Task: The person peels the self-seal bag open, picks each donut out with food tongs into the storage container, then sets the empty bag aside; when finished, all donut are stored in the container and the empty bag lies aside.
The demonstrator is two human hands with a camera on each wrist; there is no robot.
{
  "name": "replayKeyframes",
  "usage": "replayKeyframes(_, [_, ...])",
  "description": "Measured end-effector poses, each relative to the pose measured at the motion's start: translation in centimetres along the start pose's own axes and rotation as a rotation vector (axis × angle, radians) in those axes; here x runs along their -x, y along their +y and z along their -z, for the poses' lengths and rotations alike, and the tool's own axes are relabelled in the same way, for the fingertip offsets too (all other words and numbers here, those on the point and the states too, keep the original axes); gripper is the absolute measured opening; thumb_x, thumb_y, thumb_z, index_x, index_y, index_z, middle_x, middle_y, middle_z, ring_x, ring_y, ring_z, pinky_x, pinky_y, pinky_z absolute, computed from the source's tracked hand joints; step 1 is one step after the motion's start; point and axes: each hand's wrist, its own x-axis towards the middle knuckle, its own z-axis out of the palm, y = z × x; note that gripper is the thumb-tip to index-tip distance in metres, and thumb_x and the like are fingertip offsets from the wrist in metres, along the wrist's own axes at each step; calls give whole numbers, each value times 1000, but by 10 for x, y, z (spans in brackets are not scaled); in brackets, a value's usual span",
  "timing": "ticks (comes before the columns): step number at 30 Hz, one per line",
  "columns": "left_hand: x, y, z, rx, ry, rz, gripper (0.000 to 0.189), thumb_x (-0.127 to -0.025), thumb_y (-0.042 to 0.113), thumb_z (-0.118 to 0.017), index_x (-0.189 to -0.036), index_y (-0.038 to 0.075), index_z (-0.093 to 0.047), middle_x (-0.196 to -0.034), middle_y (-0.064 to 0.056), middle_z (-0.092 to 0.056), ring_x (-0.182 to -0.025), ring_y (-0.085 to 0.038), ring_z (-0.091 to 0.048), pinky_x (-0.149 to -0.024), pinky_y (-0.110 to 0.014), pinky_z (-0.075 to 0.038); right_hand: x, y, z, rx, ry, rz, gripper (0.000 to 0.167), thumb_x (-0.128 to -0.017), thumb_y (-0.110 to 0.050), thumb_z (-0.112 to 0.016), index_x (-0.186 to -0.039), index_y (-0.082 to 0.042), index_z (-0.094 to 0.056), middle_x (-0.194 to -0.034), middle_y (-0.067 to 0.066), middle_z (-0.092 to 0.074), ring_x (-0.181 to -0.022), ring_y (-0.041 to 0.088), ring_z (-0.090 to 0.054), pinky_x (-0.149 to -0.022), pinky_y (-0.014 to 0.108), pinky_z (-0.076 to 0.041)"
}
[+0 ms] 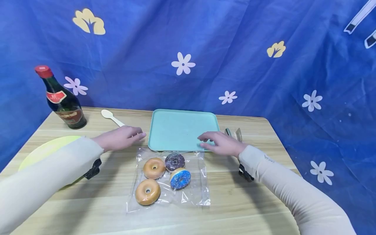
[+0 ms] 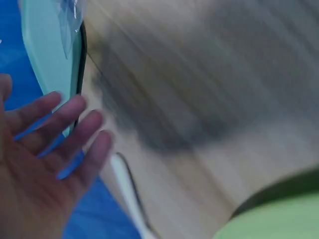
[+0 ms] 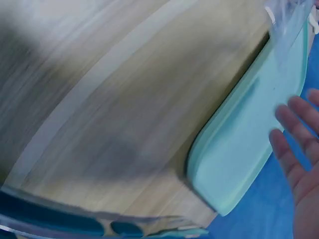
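Note:
Between my two hands a clear plastic bag (image 1: 192,195) lies flat on the table, with donuts inside: two plain brown ones (image 1: 148,192), a dark chocolate one (image 1: 175,162) and a blue-iced one (image 1: 180,179). Behind the bag is a light teal tray (image 1: 182,127), its front edge close to the bag's far edge. My left hand (image 1: 121,137) hovers left of the tray; its fingers are spread and hold nothing in the left wrist view. Over the tray's front right corner is my right hand (image 1: 222,143), fingers loosely extended and holding nothing.
A green bottle (image 1: 66,104) with a red cap stands at the back left, near a white spoon (image 1: 107,114). My left sleeve partly covers a yellow-green plate (image 1: 38,155). Metal utensils (image 1: 239,134) lie beyond my right hand. Blue cloth (image 1: 132,65) hangs behind the table.

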Motion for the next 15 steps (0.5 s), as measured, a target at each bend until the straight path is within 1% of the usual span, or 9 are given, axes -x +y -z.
replayKeyframes(2, [3, -2, -3, 121, -44, 39, 28, -110, 23, -52, -97, 4, -69, -76, -1, -62, -70, -11, -56, -68, -31, -51, -3, -4, 0, -53, -22, 7, 39, -107, -28, -60, -137, -5, -65, -128, 10, -74, -117, 23, -70, -104, 44, -57])
replayKeyframes(3, [4, -3, -5, 175, -68, 58, 28, -109, 22, -53, -97, 2, -69, -77, -3, -64, -70, -12, -57, -66, -30, -51, -5, -5, 0, -62, -33, 15, 35, -107, -25, -61, -133, -3, -67, -124, 10, -75, -113, 22, -71, -100, 42, -59])
replayKeyframes(6, [7, -5, -10, 324, -140, 122, 28, -108, 17, -55, -100, -5, -70, -81, -8, -68, -73, -14, -63, -66, -29, -57, -8, -7, -2, -53, -66, 27, 29, -105, -18, -62, -127, -1, -71, -119, 12, -76, -102, 19, -71, -92, 36, -60])
replayKeyframes(8, [8, -5, -13, 409, -172, 148, 26, -107, 12, -56, -104, -9, -70, -84, -10, -71, -76, -15, -65, -67, -30, -60, -10, -7, -3, -38, -84, 27, 25, -104, -16, -64, -123, -2, -73, -116, 11, -77, -96, 16, -70, -88, 31, -59])
replayKeyframes(10, [9, -6, -16, 463, -194, 165, 24, -106, 9, -56, -106, -12, -69, -86, -12, -72, -77, -15, -66, -68, -31, -62, -11, -7, -4, -28, -94, 25, 21, -102, -14, -65, -118, -2, -74, -110, 10, -77, -90, 13, -67, -84, 27, -57])
replayKeyframes(12, [10, -7, -18, 508, -212, 176, 22, -105, 5, -56, -107, -13, -68, -88, -13, -73, -76, -15, -66, -68, -31, -62, -12, -7, -4, -27, -102, 24, 16, -101, -13, -67, -111, -4, -75, -103, 7, -76, -87, 10, -65, -83, 25, -56])
replayKeyframes(15, [12, -8, -21, 550, -230, 182, 20, -104, 3, -56, -109, -14, -67, -91, -13, -73, -77, -14, -66, -70, -30, -62, -13, -7, -5, -29, -104, 32, 8, -100, -12, -69, -103, -8, -75, -96, 3, -75, -85, 7, -63, -82, 24, -55])
